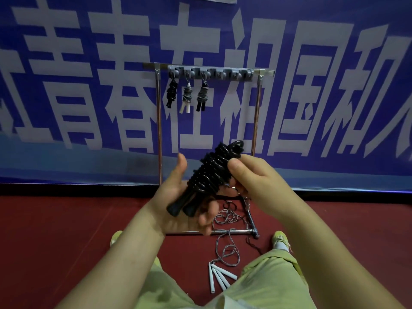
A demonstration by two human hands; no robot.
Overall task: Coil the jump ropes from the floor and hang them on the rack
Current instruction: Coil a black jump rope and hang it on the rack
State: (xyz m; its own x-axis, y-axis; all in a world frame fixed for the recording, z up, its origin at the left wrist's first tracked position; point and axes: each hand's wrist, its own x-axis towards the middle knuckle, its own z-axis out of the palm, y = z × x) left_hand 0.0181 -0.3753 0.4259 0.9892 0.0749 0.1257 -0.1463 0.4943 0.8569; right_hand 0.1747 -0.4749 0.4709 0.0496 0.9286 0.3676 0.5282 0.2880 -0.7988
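Standing against the blue banner [66, 108], the rack [209, 71] carries three coiled ropes at the left end of its top bar; hooks toward the right end look free. The black coiled rope [209, 175] lies slanted between the hands, handles down-left, loop end up-right toward that bar. The left hand [178, 197] cradles the handles with curled fingers; the right hand [247, 175], nearer the loop, pinches the coil. Loose grey ropes [227, 241] lie by the base's front right corner.
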